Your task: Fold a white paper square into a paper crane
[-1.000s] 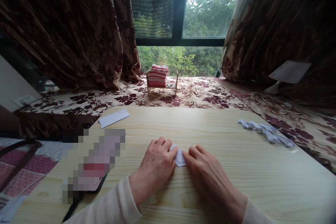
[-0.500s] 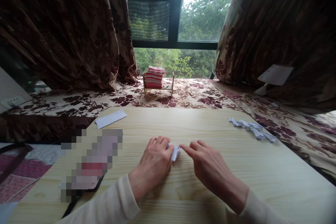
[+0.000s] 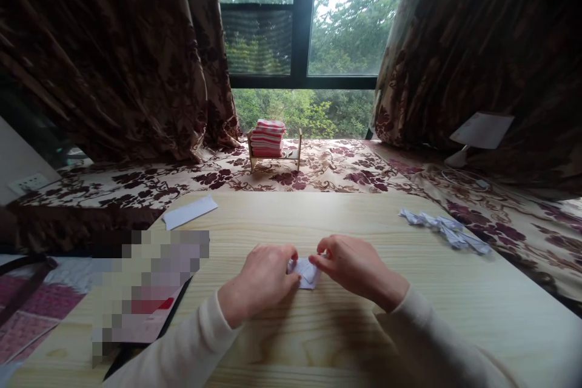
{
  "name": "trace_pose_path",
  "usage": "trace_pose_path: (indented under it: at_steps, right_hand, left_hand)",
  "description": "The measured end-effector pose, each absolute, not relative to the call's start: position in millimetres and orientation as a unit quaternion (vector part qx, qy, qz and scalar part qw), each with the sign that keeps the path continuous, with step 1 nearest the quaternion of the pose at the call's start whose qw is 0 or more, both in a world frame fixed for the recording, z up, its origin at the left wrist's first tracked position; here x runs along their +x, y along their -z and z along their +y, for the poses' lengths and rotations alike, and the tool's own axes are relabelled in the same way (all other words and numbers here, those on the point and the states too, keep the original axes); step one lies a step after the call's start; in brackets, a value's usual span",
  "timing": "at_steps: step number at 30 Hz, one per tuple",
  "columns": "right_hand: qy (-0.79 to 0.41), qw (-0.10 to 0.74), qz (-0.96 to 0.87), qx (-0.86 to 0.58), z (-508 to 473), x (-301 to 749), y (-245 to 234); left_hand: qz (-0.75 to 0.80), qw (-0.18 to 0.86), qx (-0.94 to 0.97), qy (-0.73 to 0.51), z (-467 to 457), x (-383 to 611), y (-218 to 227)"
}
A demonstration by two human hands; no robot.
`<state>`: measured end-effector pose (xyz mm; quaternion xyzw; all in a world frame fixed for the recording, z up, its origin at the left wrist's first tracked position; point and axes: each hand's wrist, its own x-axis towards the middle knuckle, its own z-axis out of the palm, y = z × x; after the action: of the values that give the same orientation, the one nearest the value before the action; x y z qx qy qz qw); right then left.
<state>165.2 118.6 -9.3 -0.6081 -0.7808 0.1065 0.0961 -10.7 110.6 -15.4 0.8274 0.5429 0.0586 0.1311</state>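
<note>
- Head view: one folded white paper (image 3: 308, 274), flat on our wood-grain tabletop (image 3: 295, 213), between both hands.
- Our left hand (image 3: 258, 279): thumb and forefinger parted, at the paper's left edge.
- Our right hand (image 3: 360, 267): fingers curled near its right edge; whether pinching, we cannot tell.

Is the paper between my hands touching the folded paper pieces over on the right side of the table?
Apart. In the head view, the right hand and a stretch of tabletop lie between the paper and the folded pieces.
</note>
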Motion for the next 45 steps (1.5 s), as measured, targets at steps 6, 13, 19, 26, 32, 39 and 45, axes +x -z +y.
trace_pose_path:
  at_steps: [6,13,19,26,32,39,45]
  right_hand:
    - [-0.172,0.130,-0.773,-0.596,120.1,173.4,34.5]
    - [-0.230,0.333,-0.784,-0.471,121.7,170.1,40.2]
    - [-0.191,0.437,-0.770,-0.423,119.0,163.0,43.7]
    - [-0.131,0.442,-0.815,-0.352,114.5,161.7,40.4]
    - [-0.138,0.421,-0.827,-0.345,113.7,161.0,38.0]
    - [-0.149,0.424,-0.821,-0.351,111.3,161.0,36.3]
    - [-0.143,0.428,-0.817,-0.360,111.8,161.5,35.5]
  left_hand:
    - [0.566,0.235,0.776,-0.152,113.9,-15.0,28.6]
    - [0.512,0.309,0.744,-0.298,115.5,-12.8,35.5]
    - [0.521,0.505,0.609,-0.322,114.7,-9.2,30.2]
    - [0.507,0.636,0.466,-0.347,114.3,-8.5,25.0]
    - [0.451,0.699,0.412,-0.371,113.7,-10.5,23.4]
    - [0.431,0.704,0.408,-0.389,114.9,-11.6,24.8]
    - [0.432,0.698,0.415,-0.393,114.1,-10.9,24.7]
